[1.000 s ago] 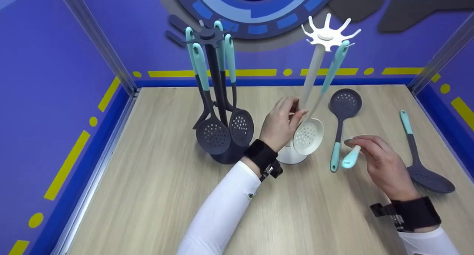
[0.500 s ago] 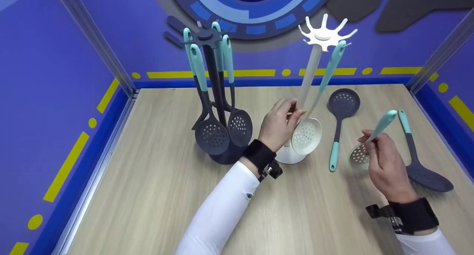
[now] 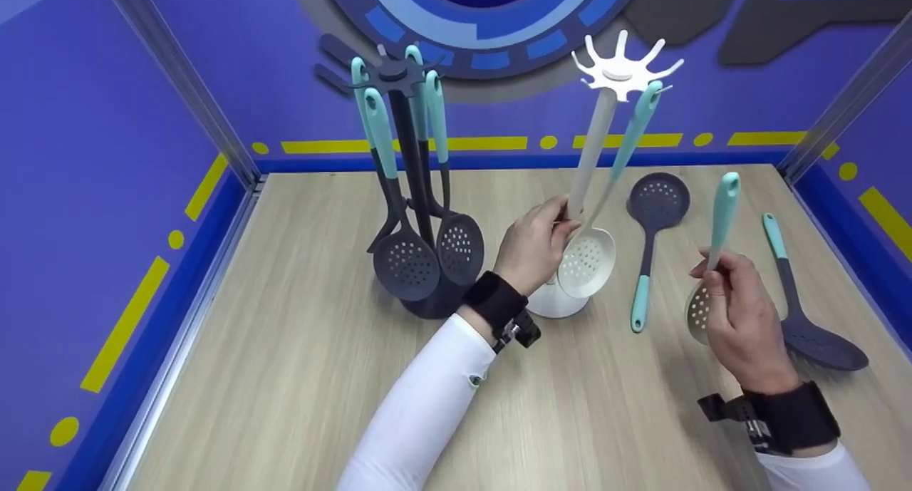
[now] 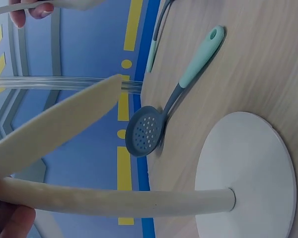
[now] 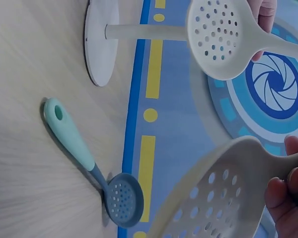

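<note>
My left hand [image 3: 531, 249] grips the pole of a white utensil stand [image 3: 597, 131], whose round base [image 4: 258, 163] rests on the table. Hanging from the stand beside that hand is a white skimmer [image 3: 588, 263] with a mint handle. My right hand [image 3: 748, 320] holds a second white skimmer [image 5: 253, 168] by its stem, clear of the table, with its mint handle [image 3: 725, 206] pointing up. The fingers partly hide this skimmer's perforated bowl in the head view. Between the stand and my right hand, a dark grey skimmer [image 3: 659, 199] lies on the table.
A black stand [image 3: 406, 127] at the left bears several dark utensils with mint handles, among them a skimmer [image 3: 406, 266]. Right of my right hand lies a dark turner [image 3: 823, 341]. Blue walls [image 3: 484, 113] enclose the wooden table [image 3: 299, 377] at the back and sides.
The right hand has turned the white skimmer: its handle, earlier pointing toward the camera, now points up, and its bowl hangs below. The left hand stays on the pole.
</note>
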`<action>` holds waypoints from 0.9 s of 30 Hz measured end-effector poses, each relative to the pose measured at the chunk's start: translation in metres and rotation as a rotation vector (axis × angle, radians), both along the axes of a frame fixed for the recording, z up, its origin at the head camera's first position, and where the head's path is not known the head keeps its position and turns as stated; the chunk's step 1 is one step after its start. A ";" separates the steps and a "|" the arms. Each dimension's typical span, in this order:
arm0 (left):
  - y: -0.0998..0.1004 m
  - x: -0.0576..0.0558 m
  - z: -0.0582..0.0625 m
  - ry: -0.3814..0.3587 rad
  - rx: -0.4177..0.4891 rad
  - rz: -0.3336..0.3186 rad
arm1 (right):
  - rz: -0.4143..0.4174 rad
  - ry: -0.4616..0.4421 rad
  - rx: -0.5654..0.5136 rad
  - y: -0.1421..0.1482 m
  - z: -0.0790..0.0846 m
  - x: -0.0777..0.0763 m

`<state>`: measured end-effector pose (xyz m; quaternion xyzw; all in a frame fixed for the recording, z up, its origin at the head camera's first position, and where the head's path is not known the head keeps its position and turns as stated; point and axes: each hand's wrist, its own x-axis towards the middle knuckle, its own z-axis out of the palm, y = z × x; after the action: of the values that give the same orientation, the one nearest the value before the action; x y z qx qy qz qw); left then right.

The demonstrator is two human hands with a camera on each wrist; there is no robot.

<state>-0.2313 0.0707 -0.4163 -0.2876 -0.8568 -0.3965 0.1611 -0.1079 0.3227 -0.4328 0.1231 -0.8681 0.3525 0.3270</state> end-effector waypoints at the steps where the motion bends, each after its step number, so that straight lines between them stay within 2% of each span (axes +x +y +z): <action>1: 0.000 0.000 0.000 -0.003 0.004 0.001 | -0.001 0.003 0.002 0.000 0.001 0.000; 13: 0.001 0.000 0.002 0.016 0.038 0.021 | 0.012 0.064 0.051 -0.004 0.012 0.003; 21: 0.001 0.001 0.005 -0.007 0.066 0.022 | 0.005 0.099 0.074 -0.006 0.019 0.004; 27: 0.003 0.003 0.010 -0.014 0.097 0.025 | -0.006 0.085 0.094 -0.008 0.023 0.003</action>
<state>-0.2285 0.0736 -0.4060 -0.2660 -0.8412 -0.4376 0.1737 -0.1048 0.3147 -0.4095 0.1505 -0.8694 0.3048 0.3587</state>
